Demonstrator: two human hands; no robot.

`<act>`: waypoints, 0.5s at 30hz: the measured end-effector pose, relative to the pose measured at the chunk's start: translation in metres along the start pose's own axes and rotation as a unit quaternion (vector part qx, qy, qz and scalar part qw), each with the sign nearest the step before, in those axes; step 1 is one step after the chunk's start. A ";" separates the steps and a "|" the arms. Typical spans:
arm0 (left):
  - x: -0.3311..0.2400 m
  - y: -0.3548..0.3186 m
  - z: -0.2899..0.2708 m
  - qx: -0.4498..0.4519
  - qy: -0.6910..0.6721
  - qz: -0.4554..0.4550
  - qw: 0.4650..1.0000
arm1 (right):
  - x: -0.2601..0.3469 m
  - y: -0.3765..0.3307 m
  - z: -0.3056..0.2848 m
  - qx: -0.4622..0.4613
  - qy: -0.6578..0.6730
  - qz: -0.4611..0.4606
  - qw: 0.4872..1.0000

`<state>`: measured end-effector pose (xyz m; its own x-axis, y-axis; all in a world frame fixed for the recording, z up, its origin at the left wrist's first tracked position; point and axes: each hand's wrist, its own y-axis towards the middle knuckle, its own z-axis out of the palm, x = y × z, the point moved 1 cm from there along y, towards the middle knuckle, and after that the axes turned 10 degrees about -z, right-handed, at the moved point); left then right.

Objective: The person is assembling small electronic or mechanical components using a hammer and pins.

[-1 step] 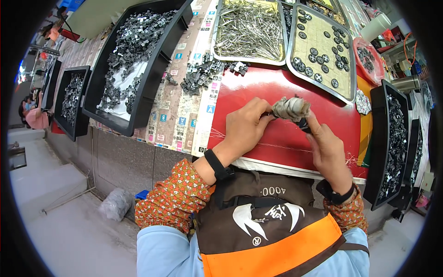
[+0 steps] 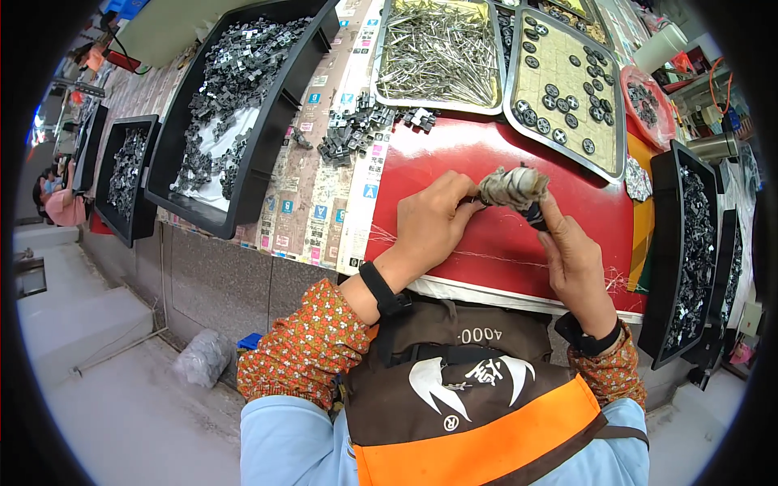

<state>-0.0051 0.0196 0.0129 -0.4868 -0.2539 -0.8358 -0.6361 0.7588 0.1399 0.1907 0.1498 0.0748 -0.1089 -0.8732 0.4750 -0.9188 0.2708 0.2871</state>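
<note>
Over the red work mat (image 2: 438,150), my right hand (image 2: 579,263) grips the dark handle of a hammer-like tool (image 2: 510,189). Its head is wrapped in dirty, pale cloth or tape. My left hand (image 2: 428,220) is bent beside the tool head, thumb and forefinger pinched together at the mat. A small dark bit shows at those fingertips, but the wrapped head hides most of it. Small black clips with metal parts (image 2: 356,125) lie heaped just beyond my left hand. Farther off, a metal tray (image 2: 433,107) holds thin silvery metal pieces.
Another metal tray (image 2: 519,121) carries black wheel-like discs. Black bins of small parts stand left (image 2: 243,186) and right (image 2: 660,267). A red dish (image 2: 660,134) sits at the far right. Loose threads (image 2: 502,257) cross the mat's near side. A person (image 2: 63,202) is far left.
The wrapped tool head has shifted very slightly up and to the right. My left hand and the parts around have stayed put.
</note>
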 end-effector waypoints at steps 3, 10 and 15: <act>0.000 -0.001 0.000 0.004 0.006 -0.013 1.000 | 0.001 0.010 -0.006 -0.027 -0.022 0.006 0.999; 0.001 -0.002 -0.002 0.000 0.014 -0.008 1.000 | 0.007 0.005 -0.031 -0.118 0.022 -0.041 0.992; 0.000 -0.001 0.000 0.006 0.021 -0.003 1.000 | 0.011 0.000 -0.010 -0.028 -0.021 -0.047 0.998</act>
<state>-0.0044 0.0190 0.0131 -0.5084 -0.2834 -0.8132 -0.6318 0.7644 0.1287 0.1929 0.1445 0.0881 -0.0395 -0.9115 0.4093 -0.9029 0.2080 0.3761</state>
